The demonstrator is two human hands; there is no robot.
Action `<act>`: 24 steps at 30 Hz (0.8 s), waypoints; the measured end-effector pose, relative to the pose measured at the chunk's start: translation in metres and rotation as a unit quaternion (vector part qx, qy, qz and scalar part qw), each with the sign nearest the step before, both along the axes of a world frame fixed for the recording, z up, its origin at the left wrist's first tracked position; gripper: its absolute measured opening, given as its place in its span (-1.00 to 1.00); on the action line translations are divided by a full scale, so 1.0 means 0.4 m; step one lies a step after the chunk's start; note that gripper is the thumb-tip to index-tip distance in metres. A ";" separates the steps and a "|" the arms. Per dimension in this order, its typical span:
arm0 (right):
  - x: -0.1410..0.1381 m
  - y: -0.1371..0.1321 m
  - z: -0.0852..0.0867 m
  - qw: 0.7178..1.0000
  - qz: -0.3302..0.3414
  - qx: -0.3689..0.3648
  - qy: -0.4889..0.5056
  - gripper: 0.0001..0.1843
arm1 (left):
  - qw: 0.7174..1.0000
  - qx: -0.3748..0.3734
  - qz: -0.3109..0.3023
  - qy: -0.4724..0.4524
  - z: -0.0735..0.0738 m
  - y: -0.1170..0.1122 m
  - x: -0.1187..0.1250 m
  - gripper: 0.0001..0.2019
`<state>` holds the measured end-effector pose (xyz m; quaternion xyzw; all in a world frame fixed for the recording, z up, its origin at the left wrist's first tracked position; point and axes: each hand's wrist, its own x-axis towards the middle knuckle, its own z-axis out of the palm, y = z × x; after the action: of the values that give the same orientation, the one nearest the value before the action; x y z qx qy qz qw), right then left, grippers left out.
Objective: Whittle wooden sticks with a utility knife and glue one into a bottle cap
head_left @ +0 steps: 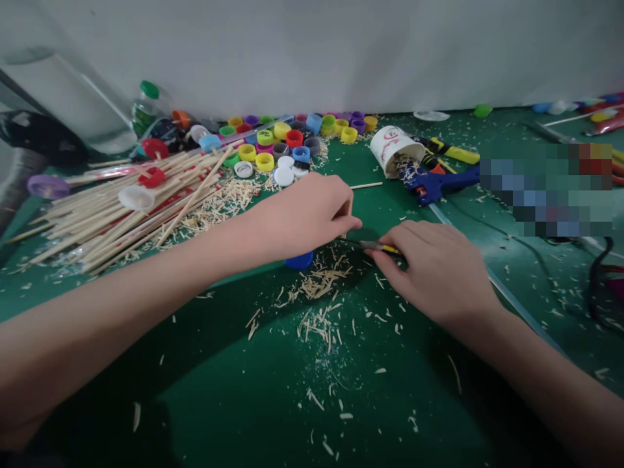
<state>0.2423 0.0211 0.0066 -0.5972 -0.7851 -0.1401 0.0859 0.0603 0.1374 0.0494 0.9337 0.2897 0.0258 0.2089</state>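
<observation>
My left hand (305, 214) is closed, pinching a short upright wooden stick (349, 209) over the green mat. A blue bottle cap (298, 261) peeks out from under that hand. My right hand (436, 266) is closed around a small cutter with a yellow handle (383, 247), its dark tip pointing left at the base of the stick. Wood shavings (319, 286) lie scattered just below both hands.
A heap of long wooden sticks (121, 201) lies at the left. Many coloured bottle caps (287, 140) sit at the back. A tipped paper cup (392, 151), a blue glue gun (439, 182) and a loose stick (365, 186) lie behind my hands. Cables (599, 273) run at right.
</observation>
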 end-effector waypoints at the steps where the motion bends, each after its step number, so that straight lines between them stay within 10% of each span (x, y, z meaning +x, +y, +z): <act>1: 0.002 -0.003 -0.002 1.000 -0.003 0.016 0.001 -0.75 | 1.000 0.001 0.011 0.005 -0.002 0.003 0.000 -0.64; 24: -0.016 -0.013 0.005 1.000 0.010 0.012 0.011 -0.74 | 0.999 0.018 -0.006 0.042 0.005 -0.005 -0.001 -0.63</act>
<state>0.2360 0.0160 0.0087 -0.5899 -0.7882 -0.1420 0.1029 0.0597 0.1353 0.0514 0.9394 0.2918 -0.0101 0.1797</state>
